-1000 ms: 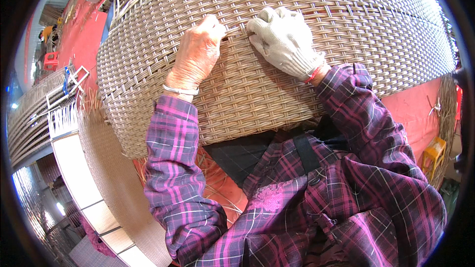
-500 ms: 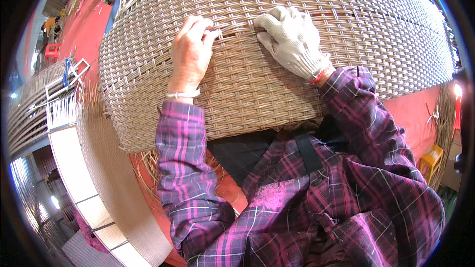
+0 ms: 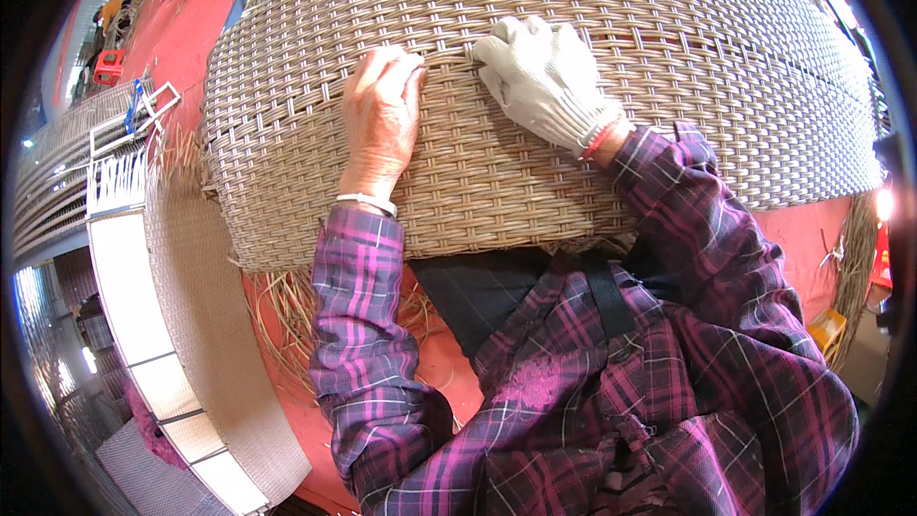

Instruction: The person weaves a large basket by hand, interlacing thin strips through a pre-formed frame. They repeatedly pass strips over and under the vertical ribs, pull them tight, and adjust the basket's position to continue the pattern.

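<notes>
Now the bare left hand (image 3: 380, 119) lies flat, fingers together, on the big woven wicker panel (image 3: 535, 134), which spreads under and beyond both hands. Just right of it, the gloved right hand (image 3: 543, 81) seems to pinch a strand (image 3: 449, 57) at its fingertips

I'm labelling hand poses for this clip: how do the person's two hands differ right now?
The left hand is bare, with a bracelet at the wrist; the right hand wears a white knit glove with a red cuff edge. The left hand points straight up the weave, while the right hand angles in toward it. Both press on the large woven wicker piece, fingertips close together along one strand row.
</notes>
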A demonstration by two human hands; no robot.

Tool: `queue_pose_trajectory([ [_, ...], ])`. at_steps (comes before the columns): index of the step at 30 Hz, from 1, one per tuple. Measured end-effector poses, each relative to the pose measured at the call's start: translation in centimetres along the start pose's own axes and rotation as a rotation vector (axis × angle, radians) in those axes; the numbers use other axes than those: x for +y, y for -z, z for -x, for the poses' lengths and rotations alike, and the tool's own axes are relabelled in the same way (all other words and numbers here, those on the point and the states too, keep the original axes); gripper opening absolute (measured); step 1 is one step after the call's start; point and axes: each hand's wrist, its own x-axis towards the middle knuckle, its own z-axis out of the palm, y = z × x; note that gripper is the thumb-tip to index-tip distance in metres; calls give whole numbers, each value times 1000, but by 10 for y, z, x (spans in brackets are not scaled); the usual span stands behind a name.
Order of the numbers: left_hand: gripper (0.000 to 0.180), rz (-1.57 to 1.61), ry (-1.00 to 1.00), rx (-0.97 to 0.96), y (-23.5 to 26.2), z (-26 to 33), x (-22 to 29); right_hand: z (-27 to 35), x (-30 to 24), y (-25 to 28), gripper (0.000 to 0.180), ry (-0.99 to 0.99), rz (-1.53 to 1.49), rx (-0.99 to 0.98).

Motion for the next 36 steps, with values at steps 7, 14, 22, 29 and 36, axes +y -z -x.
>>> queue_pose_trajectory([
  [7, 10, -74, -107, -60, -3, -13, -5, -2, -7, -6, 16, -20, -98, 85],
  [14, 14, -272, -275, -62, 0, -9, -11, -1, -20, 0, 13, 12, -88, 90],
  [22, 14, -85, -38, 127, 20, 24, -15, 4, -29, 3, 21, 35, -161, 110],
  [29, 20, -110, 83, 91, 54, 51, -44, -13, -47, -7, 25, 144, -158, 63],
  [36, 23, -266, -21, 64, 42, 41, -40, -33, -71, -25, 23, 64, -97, 18],
])
